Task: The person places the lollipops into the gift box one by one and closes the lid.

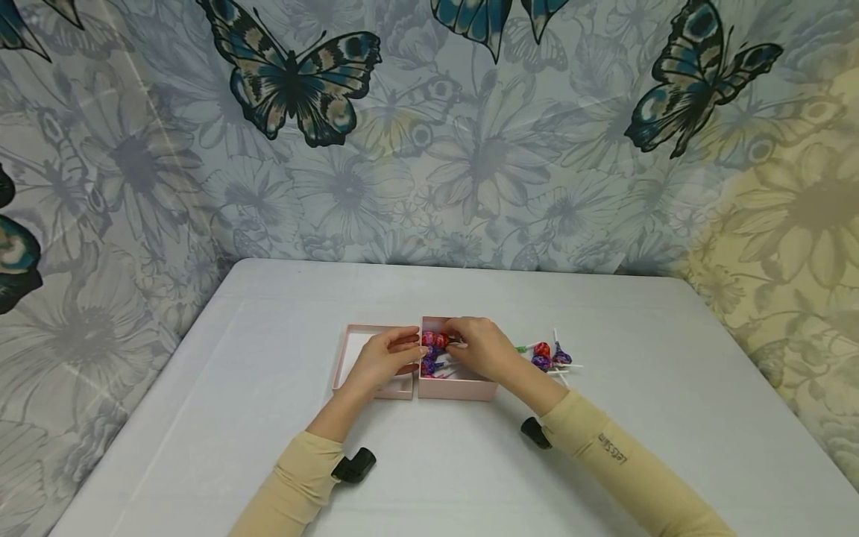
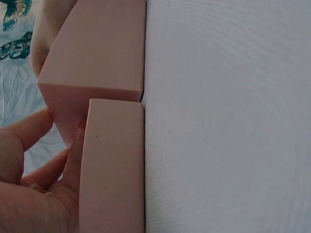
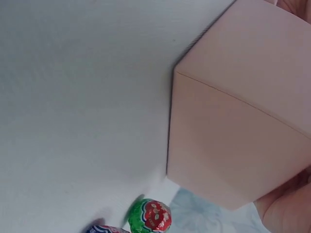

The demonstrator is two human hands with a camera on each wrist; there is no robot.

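The pink box stands on the table with several lollipops inside, wrapped in red and purple. My left hand is at the box's left wall, its fingers extended and touching it near the rim. In the left wrist view, fingers of this hand reach into the gap between box and lid. My right hand reaches over the right wall into the box. Its bent fingers pinch the white stick of a red lollipop; the fingertips are partly hidden.
Left of the box lies the pink lid, its white inside facing up. Several loose lollipops lie on the white table to the right, one of them green-wrapped. A butterfly-patterned cloth hangs behind.
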